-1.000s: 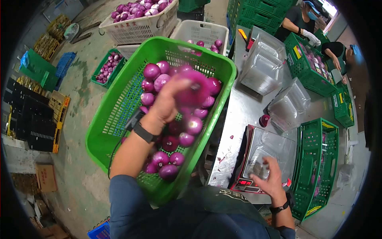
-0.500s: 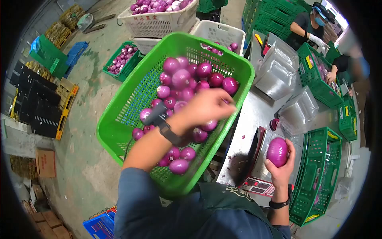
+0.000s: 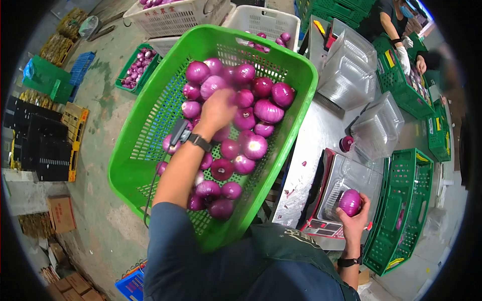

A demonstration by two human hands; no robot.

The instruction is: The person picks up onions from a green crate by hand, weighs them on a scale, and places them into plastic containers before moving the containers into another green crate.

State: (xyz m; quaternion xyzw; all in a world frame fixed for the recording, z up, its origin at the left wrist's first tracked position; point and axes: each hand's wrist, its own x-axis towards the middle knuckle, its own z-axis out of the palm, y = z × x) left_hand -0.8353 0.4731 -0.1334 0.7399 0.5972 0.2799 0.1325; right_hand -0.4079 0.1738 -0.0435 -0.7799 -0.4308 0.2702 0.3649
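Note:
My left hand [image 3: 219,111] reaches down among the purple onions [image 3: 266,111] in a large green basket [image 3: 297,113]. Its fingers are smeared by motion, so I cannot tell what they hold. In my right hand [image 3: 355,220] is a single purple onion [image 3: 350,201], gripped between thumb and fingers. That onion is over a clear plastic box [image 3: 337,183] on a red-and-silver scale [image 3: 321,228]. Black bands circle both wrists.
Stacked clear boxes [image 3: 349,67] stand on the metal table [image 3: 292,173], with another clear stack [image 3: 380,125] nearer. A green crate [image 3: 424,210] stands right of the scale. Behind are white crates [image 3: 175,19] of onions. At upper right, a co-worker's gloved hand [image 3: 403,59] is over another crate.
My left hand has moved left and deeper among the onions, away from the basket's right side. My right hand still holds its onion, now lower over the scale.

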